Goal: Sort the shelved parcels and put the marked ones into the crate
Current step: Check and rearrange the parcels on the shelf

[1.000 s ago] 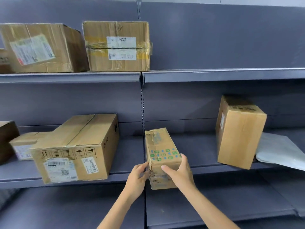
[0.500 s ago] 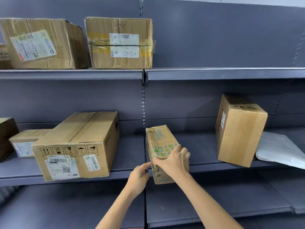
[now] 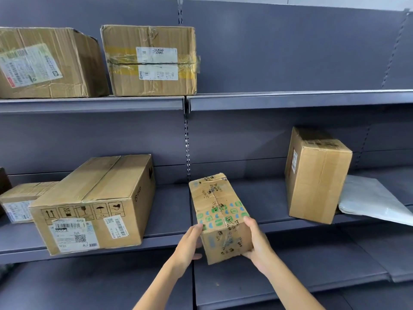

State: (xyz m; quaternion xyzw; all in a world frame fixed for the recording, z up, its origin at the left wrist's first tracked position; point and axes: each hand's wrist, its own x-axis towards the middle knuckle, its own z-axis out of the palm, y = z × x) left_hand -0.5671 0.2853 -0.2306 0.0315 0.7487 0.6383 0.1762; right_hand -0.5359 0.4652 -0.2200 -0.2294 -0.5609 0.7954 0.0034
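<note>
Both hands hold one small box (image 3: pixel 220 217) at the front edge of the middle shelf (image 3: pixel 169 211). The left hand (image 3: pixel 190 245) presses on the box's left side, with its fingers curled up round the top corner. The right hand (image 3: pixel 257 242) grips the right side, thumb up on the top edge and fingers under the bottom. The small box is brown and crumpled, with green and blue marks across its top and shiny tape on it. Its front end sticks out past the shelf edge and tips down.

To the left on the same shelf sits a big box (image 3: pixel 96 204) with white stickers on its front. Just behind that, at the far left, is a flat little box (image 3: pixel 21 201). To the right stands a tall box (image 3: pixel 316 175), tilted. A grey plastic bag (image 3: pixel 373 202) lies just beside it, and its edge is tucked behind that box.

On the top shelf (image 3: pixel 290 100) are two more brown boxes side by side: a dented box (image 3: pixel 49 63) on the left and a taped box (image 3: pixel 152 61) with yellow tape next to it.
</note>
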